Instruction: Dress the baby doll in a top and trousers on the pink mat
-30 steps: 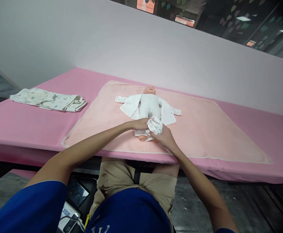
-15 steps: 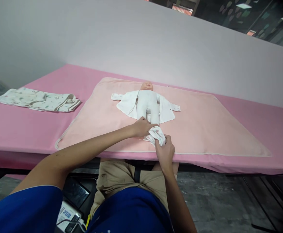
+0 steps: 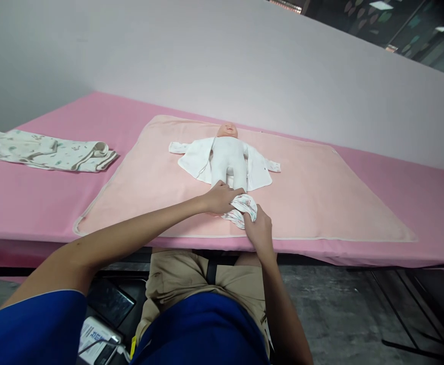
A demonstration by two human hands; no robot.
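Observation:
A baby doll with a white cloth body lies on its back, head away from me. Under it a white baby jacket is spread open, its sleeves out to both sides. At the doll's feet is a bunched white baby garment with a small print, its exact kind unclear. My left hand is closed at the doll's lower legs, fingertips at the garment's upper edge; its grip is partly hidden. On the near right side, my right hand pinches the garment's gathered fabric.
A peach blanket lies beneath the doll on a pink-covered table. Folded printed cloth rests at the left. A pale wall rises behind. Below the table edge are a dark phone-like device and a white box with a cable.
The view has shifted slightly, so the scene sits a little further left and up. The garment's bunched folds have opened somewhat between my hands. Both hands stay at the doll's feet.

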